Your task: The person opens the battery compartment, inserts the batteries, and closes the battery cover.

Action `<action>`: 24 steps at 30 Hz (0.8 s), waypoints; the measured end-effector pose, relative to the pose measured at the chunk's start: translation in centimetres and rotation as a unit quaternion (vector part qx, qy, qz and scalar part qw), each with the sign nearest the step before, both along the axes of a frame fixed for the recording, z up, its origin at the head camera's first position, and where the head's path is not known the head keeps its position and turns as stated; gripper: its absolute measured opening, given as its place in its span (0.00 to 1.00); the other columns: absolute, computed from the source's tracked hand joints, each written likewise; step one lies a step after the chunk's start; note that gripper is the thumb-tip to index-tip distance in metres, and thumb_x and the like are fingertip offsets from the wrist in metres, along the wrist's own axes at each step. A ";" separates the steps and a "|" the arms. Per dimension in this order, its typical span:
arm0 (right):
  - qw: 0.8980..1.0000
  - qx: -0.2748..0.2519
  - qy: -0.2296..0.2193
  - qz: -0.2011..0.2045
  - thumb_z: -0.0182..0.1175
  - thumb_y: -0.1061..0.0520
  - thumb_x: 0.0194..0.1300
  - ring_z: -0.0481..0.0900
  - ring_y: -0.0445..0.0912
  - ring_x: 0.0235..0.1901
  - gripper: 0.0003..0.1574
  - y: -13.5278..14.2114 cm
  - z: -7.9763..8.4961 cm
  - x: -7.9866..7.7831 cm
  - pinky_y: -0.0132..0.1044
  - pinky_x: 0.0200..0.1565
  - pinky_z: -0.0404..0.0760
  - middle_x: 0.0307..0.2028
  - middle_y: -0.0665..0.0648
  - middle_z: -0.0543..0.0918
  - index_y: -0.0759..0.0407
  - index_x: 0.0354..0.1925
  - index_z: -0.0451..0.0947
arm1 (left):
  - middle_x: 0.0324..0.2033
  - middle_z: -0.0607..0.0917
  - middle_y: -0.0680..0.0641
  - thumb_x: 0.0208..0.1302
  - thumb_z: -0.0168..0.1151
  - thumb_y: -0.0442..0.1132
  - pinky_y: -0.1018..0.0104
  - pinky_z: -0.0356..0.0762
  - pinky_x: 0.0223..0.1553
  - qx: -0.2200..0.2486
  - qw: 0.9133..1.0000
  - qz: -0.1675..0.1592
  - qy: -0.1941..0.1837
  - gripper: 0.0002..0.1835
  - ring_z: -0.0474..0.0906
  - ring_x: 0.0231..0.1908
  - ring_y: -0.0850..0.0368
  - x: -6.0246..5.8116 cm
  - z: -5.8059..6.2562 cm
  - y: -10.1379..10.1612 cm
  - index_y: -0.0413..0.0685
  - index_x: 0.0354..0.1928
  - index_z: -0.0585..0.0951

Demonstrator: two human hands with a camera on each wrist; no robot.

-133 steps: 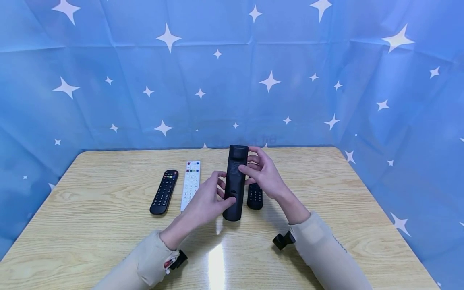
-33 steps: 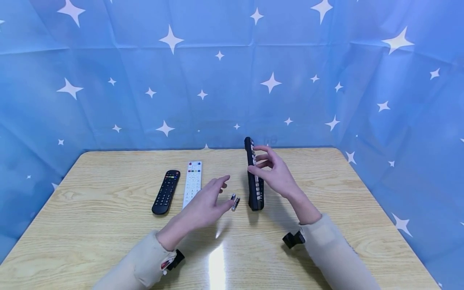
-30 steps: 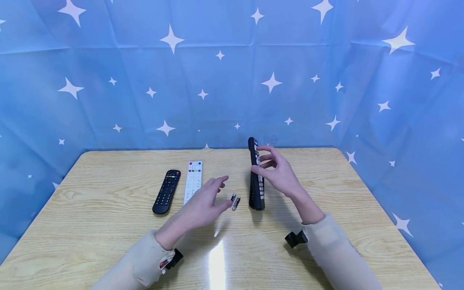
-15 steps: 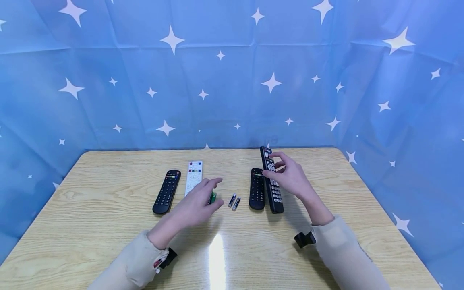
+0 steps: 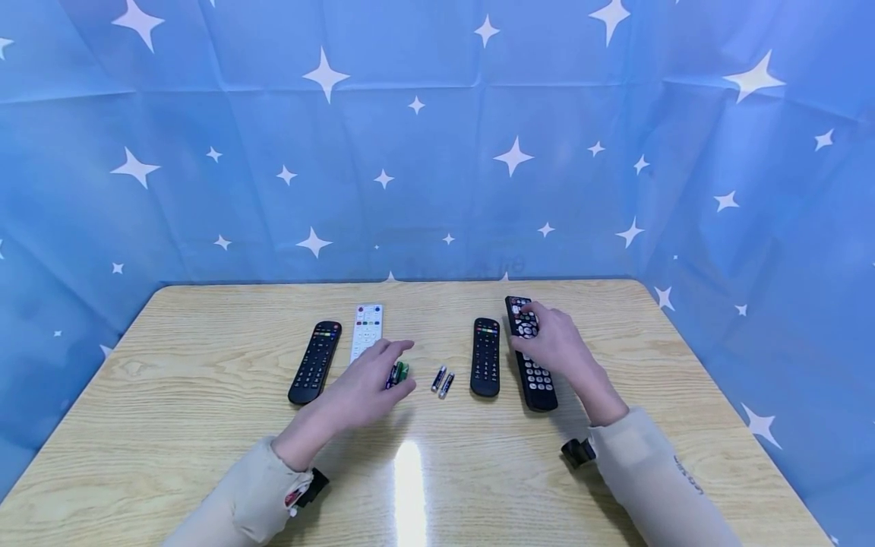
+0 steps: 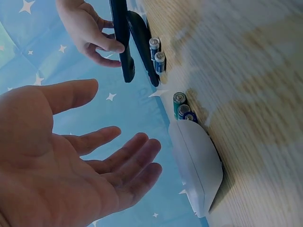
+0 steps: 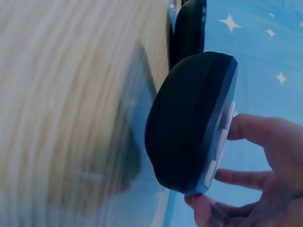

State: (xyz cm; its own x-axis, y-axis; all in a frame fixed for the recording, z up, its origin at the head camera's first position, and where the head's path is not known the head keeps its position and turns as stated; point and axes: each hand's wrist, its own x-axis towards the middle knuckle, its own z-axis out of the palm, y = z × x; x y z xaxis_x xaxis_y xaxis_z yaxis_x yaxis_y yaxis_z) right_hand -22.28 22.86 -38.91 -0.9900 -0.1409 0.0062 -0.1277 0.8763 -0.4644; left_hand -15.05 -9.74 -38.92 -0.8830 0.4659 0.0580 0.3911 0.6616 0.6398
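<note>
My right hand (image 5: 562, 346) holds a black remote control (image 5: 536, 380) with pale buttons by its two long edges, face up. In the right wrist view, this remote (image 7: 184, 123) sits just off the wood, its shadow beside it. My left hand (image 5: 362, 387) hovers with loose, spread fingers and holds nothing, as its palm (image 6: 61, 165) shows in the left wrist view. Below it lie a white remote (image 5: 368, 334), partly covered by the hand, and several batteries (image 5: 402, 371), some green. Two small dark batteries (image 5: 446, 384) lie side by side mid-table.
A second black remote (image 5: 485, 361) lies just left of the held one. Another black remote (image 5: 316, 365) lies at a slant on the far left. The wooden table (image 5: 205, 441) ends at a blue starry curtain (image 5: 437, 152) behind.
My right hand has turned the black remote from back to face up, carried it right past the neighbouring remote, and lowered it. My left hand has let go of it and drawn left.
</note>
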 end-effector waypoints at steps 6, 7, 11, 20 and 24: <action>0.999 0.029 -0.031 -0.014 0.68 0.51 0.66 0.74 0.67 0.56 0.41 0.1 -0.2 -0.2 0.61 0.51 0.78 0.57 0.75 0.76 0.66 0.71 0.67 | 0.62 0.74 0.33 0.74 0.61 0.41 0.44 0.71 0.63 -0.002 1.000 -0.003 -0.002 0.30 0.71 0.62 0.40 0.0 -0.1 -0.1 0.36 0.73 0.68; 0.999 0.032 -0.036 -0.015 0.68 0.51 0.66 0.74 0.67 0.56 0.41 0.1 -0.2 -0.3 0.61 0.52 0.78 0.58 0.75 0.75 0.66 0.71 0.67 | 0.62 0.74 0.33 0.74 0.61 0.41 0.44 0.71 0.63 -0.001 1.000 -0.003 -0.003 0.30 0.71 0.62 0.40 0.0 -0.1 -0.1 0.36 0.73 0.68; 0.998 0.043 -0.046 -0.016 0.68 0.50 0.67 0.73 0.68 0.58 0.42 0.1 -0.5 -0.5 0.63 0.53 0.78 0.60 0.76 0.74 0.67 0.71 0.67 | 0.61 0.75 0.34 0.75 0.61 0.41 0.44 0.71 0.62 -0.003 1.000 -0.007 -0.002 0.29 0.71 0.62 0.40 -0.1 -0.3 -0.1 0.38 0.73 0.69; 0.997 0.056 -0.045 -0.011 0.69 0.48 0.67 0.73 0.69 0.57 0.43 0.4 -1.1 -0.7 0.63 0.54 0.77 0.58 0.77 0.75 0.68 0.70 0.67 | 0.61 0.75 0.36 0.76 0.61 0.42 0.43 0.72 0.61 -0.009 1.000 -0.011 -0.007 0.28 0.72 0.61 0.41 0.0 -0.3 0.0 0.40 0.73 0.69; 0.997 0.066 -0.046 -0.008 0.69 0.46 0.67 0.73 0.70 0.57 0.45 0.4 -1.0 -0.6 0.63 0.54 0.77 0.59 0.78 0.73 0.69 0.71 0.66 | 0.61 0.75 0.36 0.75 0.61 0.42 0.44 0.72 0.60 -0.012 1.000 -0.013 -0.006 0.29 0.72 0.61 0.42 0.1 -0.1 0.0 0.41 0.73 0.69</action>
